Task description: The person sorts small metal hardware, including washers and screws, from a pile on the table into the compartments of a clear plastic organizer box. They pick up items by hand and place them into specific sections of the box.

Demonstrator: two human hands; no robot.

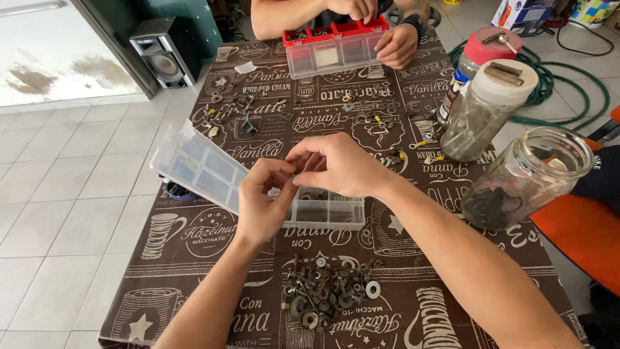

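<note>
Two hands: the left hand (pixel 261 203) and the right hand (pixel 336 167) meet above the surface, fingertips together.
Left hand state: fingers curled and pinched on a small metal piece (pixel 296 173), too small to tell what kind.
Right hand state: thumb and forefinger pressed together on the same small piece from the other side.
Where the piece is: in the air between both hands, right over the clear compartment box (pixel 323 210).
Box lid: the clear lid (pixel 194 165) stands open, tilted out to the left past the left hand.
Loose stock: a pile of washers and bolts (pixel 326 294) lies near the person, just below the box.
Doing it well: probably best to keep the pinch low over the box, so a slip lands in a compartment and not among the pile.
Edges: the surface (pixel 194 258) ends close on the left, and the open lid hangs over that edge.
Crowding on the right: a tipped glass jar (pixel 526 174) and two upright lidded jars (pixel 487 106) stand near the right forearm.
Far side: another person's hands (pixel 397 44) rest on a red-trimmed box (pixel 336 45), well apart.
Open room: bare cloth lies between the box and the scattered hardware (pixel 381 110) further out.
</note>
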